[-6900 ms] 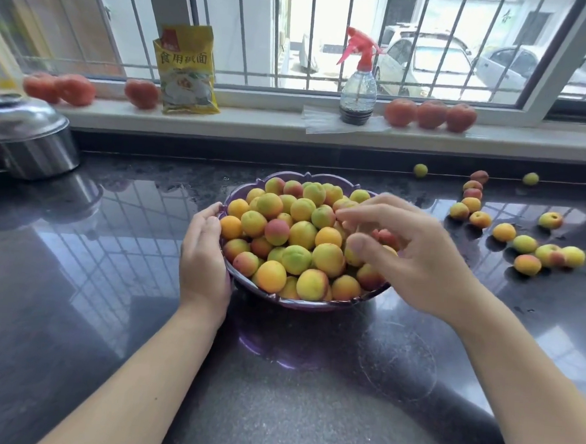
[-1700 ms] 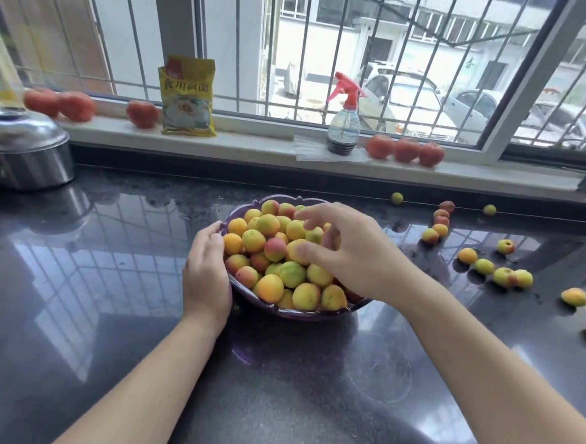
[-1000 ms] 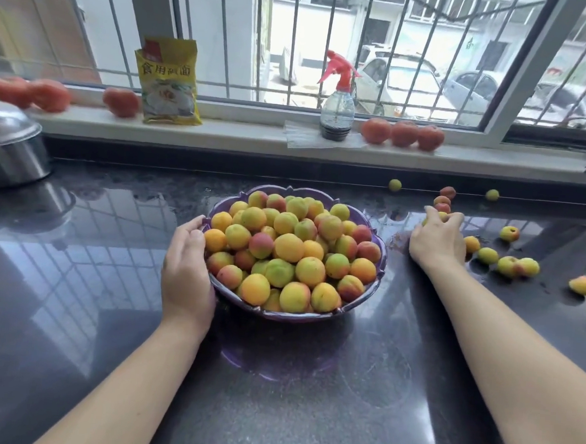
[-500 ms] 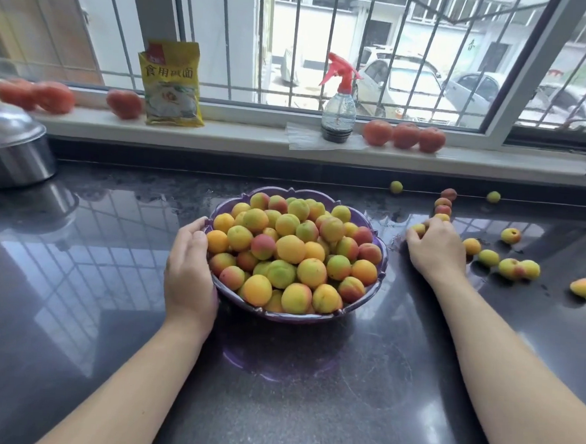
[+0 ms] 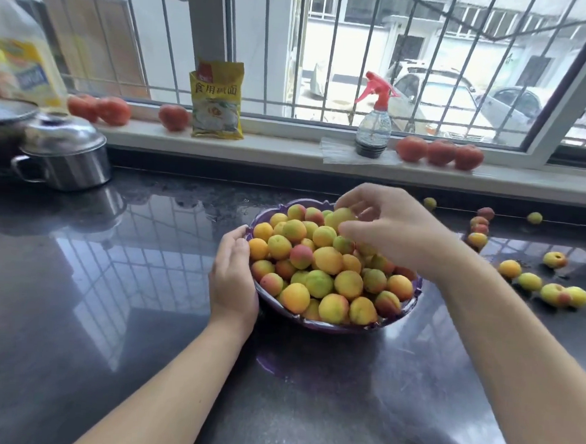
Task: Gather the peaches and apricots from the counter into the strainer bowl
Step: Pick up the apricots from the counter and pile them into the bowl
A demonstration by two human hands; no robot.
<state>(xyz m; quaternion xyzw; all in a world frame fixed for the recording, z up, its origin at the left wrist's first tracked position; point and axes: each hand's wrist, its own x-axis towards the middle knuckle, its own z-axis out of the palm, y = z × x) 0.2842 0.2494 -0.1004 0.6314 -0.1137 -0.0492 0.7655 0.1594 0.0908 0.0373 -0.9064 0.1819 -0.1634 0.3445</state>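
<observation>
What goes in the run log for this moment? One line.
right hand: placing fruit over strainer bowl | left hand: steadies rim | loose fruit remains on counter

Purple strainer bowl (image 5: 333, 326) heaped with yellow, orange and green fruit (image 5: 319, 271) blushed red, on a glossy black speckled counter (image 5: 107, 313); yellow packet (image 5: 216, 100), red-topped clear spray bottle (image 5: 374, 120), red tomatoes (image 5: 440, 152)

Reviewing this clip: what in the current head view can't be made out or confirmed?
- How deep the fruit goes in the bowl: top layer and rim hide the rest.
- Fruit and far rim behind the right hand: covered by it.
- Left hand on the bowl's side: its palm side faces away.
- Bottle at the top left: blurred, cut by the edge.
- Print on the yellow packet: too small to read fully.
</observation>
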